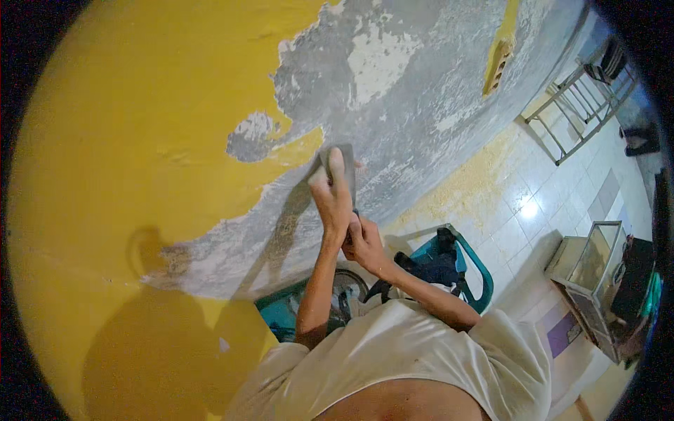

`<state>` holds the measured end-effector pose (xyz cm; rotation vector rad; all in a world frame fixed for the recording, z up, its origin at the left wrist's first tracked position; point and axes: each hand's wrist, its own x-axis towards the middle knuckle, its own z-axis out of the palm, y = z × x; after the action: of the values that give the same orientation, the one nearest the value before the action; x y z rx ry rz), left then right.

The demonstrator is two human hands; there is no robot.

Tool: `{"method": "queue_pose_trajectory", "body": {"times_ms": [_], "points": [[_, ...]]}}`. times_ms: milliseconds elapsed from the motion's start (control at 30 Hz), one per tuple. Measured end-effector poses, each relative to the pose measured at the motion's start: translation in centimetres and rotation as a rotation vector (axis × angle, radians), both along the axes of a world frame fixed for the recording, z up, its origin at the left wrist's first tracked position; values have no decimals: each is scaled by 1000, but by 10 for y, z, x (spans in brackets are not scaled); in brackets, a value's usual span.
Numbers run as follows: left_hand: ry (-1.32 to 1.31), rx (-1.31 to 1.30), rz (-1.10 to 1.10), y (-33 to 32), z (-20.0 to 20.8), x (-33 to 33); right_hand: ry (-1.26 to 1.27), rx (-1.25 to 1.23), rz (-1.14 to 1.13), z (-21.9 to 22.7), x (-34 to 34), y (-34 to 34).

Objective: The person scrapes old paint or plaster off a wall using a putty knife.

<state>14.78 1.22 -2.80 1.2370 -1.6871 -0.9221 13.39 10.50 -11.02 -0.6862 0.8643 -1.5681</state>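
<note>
In front of me is a wall whose yellow paint [154, 91] gives way to a bare grey and white patch [414, 91] with a ragged edge. A flat grey scraper [349, 165] lies against the wall along this edge. My left hand [328, 193] is closed on its blade, with a finger or thumb stretched up along the face. Lower down, my right hand [365, 247] is wrapped round the dark handle end, most of which its fingers hide. Some of the left fingers are hidden too. Shadows of my arms and body fall on the yellow paint.
Yellow paint flakes [456, 186] lie on the tiled floor along the wall. A teal plastic chair [484, 277] with dark cloth [432, 263] stands close to me. Farther right are a metal frame [562, 126] and a glass-sided cabinet [597, 256]. A recessed strip [498, 67] marks the upper wall.
</note>
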Motion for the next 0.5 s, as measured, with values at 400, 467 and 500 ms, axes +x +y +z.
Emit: {"method": "queue_pose_trajectory", "body": {"times_ms": [400,467,500], "points": [[32,-112,-30,-7,44,-21,31,-63,-47,38,-15,-14],[-57,-75,-56,-6,41,-21,-21,-48,-49,29,-13,-14],[-142,-30,-81,-6,33,-21,-68,-23,-52,22,-11,-11]]}}
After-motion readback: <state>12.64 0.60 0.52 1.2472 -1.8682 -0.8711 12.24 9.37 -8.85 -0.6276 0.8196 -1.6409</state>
